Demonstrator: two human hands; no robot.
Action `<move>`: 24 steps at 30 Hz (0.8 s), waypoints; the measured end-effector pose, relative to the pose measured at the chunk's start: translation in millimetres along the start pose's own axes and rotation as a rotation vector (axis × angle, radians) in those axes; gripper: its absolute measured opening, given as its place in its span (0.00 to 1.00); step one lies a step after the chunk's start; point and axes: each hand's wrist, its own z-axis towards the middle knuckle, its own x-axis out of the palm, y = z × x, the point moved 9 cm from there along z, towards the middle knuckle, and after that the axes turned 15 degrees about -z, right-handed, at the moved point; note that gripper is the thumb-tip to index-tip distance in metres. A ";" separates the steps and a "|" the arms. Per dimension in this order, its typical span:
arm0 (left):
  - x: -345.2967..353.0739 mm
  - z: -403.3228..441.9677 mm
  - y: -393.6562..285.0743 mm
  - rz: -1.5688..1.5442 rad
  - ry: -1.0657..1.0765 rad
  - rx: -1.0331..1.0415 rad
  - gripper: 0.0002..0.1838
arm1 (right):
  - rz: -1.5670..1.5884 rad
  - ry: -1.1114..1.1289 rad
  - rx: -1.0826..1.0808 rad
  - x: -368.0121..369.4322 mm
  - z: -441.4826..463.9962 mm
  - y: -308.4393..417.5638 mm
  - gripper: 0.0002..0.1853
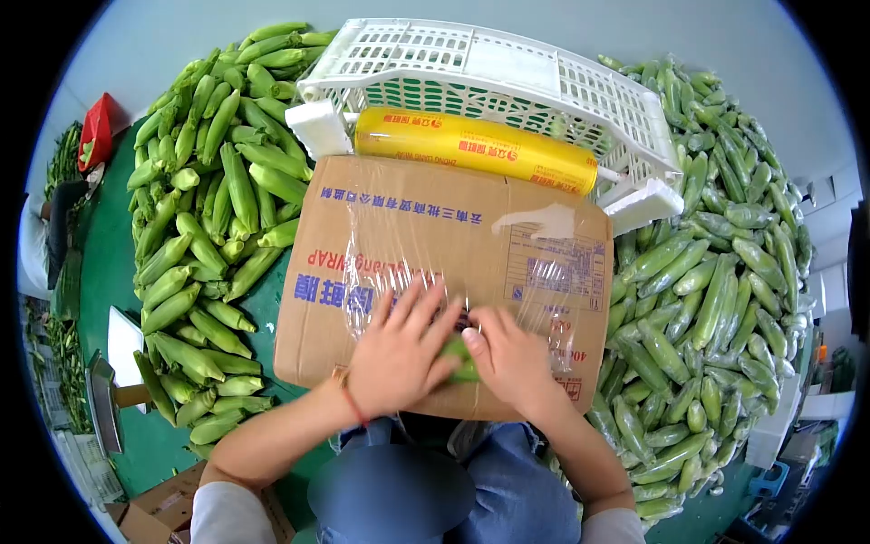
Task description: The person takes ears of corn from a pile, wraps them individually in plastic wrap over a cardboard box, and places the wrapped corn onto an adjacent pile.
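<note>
On top of a cardboard box lies a sheet of clear plastic wrap, drawn out from a yellow roll. A green ear of corn shows between my hands, near the box's front edge; much of it is covered by them. My left hand is flat over the wrap with its fingers spread, its thumb side beside the corn. Curled fingers and a bent thumb of my right hand grip the ear's right side. How far the wrap goes round the ear is hidden.
The roll sits on a rod between white foam blocks, in front of a white plastic crate. Unwrapped corn is heaped on the left, film-wrapped corn on the right. A red bag stands far left.
</note>
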 end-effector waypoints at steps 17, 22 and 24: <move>-9.2 3.9 8.8 -0.002 -0.123 0.112 0.33 | -0.181 -0.081 -0.320 -7.1 12.6 21.1 0.32; -14.6 122.3 79.5 0.085 -0.052 0.012 0.39 | -0.348 -0.402 -0.353 -19.0 32.2 13.9 0.33; 4.4 156.6 100.9 0.164 0.149 -0.151 0.41 | -0.342 -0.328 -0.326 -13.5 55.1 -0.4 0.33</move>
